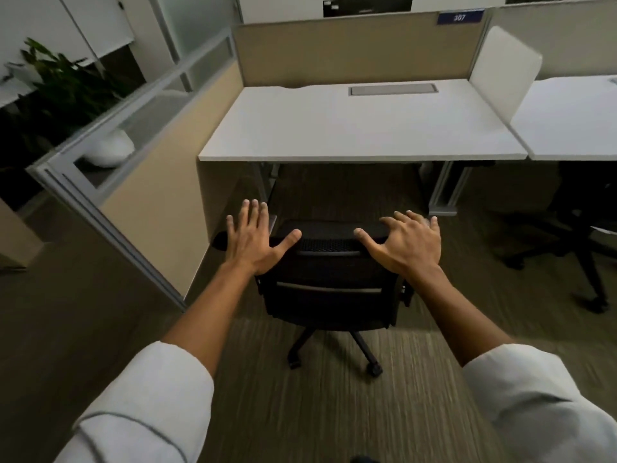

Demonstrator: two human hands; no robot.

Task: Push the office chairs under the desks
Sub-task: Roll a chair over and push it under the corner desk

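Both arms reach forward, one to each top corner of the chair (329,282), a spread that should keep a castered chair from swivelling when shoved. The left hand (255,238) has its fingers straight and splayed, thumb out along the backrest's top edge. The right hand (405,242) is likewise open, fingers fanned and slightly bent over the edge; whether either palm actually presses the mesh I cannot tell. Neither hand grips anything. The chair sits directly beneath and between the hands, its back toward the person, the seat not yet under the desk (360,128). Beyond the fingertips lies open kneehole. Right of the right hand, a second chair (574,225) stands half out from the neighbouring desk.
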